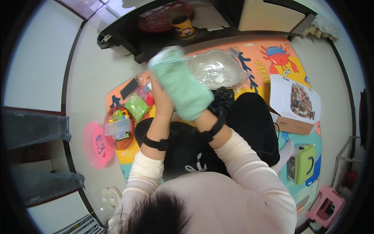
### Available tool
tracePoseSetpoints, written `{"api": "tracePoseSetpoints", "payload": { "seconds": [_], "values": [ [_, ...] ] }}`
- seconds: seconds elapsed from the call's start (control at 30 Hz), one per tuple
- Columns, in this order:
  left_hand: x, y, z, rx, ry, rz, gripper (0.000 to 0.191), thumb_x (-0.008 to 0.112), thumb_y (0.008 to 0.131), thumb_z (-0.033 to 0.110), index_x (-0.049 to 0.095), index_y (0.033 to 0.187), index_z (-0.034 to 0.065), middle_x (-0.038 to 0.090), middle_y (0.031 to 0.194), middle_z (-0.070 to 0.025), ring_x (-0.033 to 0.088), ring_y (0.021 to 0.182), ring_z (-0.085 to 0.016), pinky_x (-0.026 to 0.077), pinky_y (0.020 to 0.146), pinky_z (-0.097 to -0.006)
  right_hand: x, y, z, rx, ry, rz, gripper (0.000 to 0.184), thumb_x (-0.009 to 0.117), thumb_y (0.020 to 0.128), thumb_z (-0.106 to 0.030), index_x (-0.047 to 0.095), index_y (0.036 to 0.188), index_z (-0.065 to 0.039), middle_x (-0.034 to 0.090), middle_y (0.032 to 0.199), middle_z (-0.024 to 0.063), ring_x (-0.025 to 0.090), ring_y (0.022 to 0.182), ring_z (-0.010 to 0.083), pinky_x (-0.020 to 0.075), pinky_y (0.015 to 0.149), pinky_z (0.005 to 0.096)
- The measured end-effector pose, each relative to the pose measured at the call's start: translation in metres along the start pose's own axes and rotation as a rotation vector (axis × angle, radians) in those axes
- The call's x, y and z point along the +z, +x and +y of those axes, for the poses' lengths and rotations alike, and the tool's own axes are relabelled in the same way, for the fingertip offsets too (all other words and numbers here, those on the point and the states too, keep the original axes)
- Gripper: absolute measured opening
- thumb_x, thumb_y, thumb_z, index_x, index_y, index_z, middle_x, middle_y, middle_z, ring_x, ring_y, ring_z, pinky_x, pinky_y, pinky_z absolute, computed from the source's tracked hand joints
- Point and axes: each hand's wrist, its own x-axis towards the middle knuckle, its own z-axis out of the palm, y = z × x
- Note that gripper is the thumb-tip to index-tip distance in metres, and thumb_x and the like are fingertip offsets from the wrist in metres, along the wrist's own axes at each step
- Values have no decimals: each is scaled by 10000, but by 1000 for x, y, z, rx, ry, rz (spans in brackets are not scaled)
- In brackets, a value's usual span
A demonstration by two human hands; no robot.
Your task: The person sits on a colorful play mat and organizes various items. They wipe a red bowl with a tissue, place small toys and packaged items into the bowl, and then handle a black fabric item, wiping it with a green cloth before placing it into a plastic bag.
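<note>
A light green cloth [182,84], blurred by motion, is held up above my lap. It has a whitish part [171,54] at its far end; whether that is the cloth's edge or another object is unclear. My left hand [161,99] grips the bundle from its left side, fingers hidden behind it. The cloth covers my right hand, and only the right wrist [206,120] shows below it. Just beyond, a pale cloud-shaped dish [216,68] in clear plastic wrap lies on the mat. Black crumpled plastic [223,102] sits by my right knee.
On the left are a red basket [120,143] of small items, a pink plastic basin [95,146], a green packet [137,106] and a dark phone-like slab [129,88]. An open carton [295,122] and a green case [304,163] are right. A dark low cabinet [146,44] stands ahead.
</note>
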Motion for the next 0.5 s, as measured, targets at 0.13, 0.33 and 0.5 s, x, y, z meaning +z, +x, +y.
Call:
{"api": "tracePoseSetpoints", "payload": {
  "seconds": [0.13, 0.33, 0.5],
  "values": [
    [15, -22, 8, -81, -200, -14, 443, 555, 959, 100, 431, 1368, -15, 524, 1315, -122, 514, 1210, -234, 401, 1038, -342, 30, -15, -6, 101, 160, 56, 363, 602, 849, -150, 583, 1198, -52, 604, 1127, 162, 574, 1031, 336, 468, 896, 432],
    [15, -38, 22, -204, 4, -50, 314, 500, 953, 26, 526, 1256, -52, 622, 1173, -207, 601, 1106, -307, 445, 978, -354, 40, -33, 14, 211, 30, -16, 345, 595, 857, -138, 589, 1191, -52, 609, 1121, 157, 578, 1030, 327, 473, 892, 425],
    [13, -42, 42, 80, 515, -170, 336, 508, 914, -8, 553, 1239, -79, 648, 1117, -278, 642, 1062, -388, 489, 917, -376, 14, -31, 23, 159, 108, 38, 313, 594, 873, -150, 610, 1167, -44, 625, 1110, 144, 592, 1037, 298, 475, 914, 394]
  ]
}}
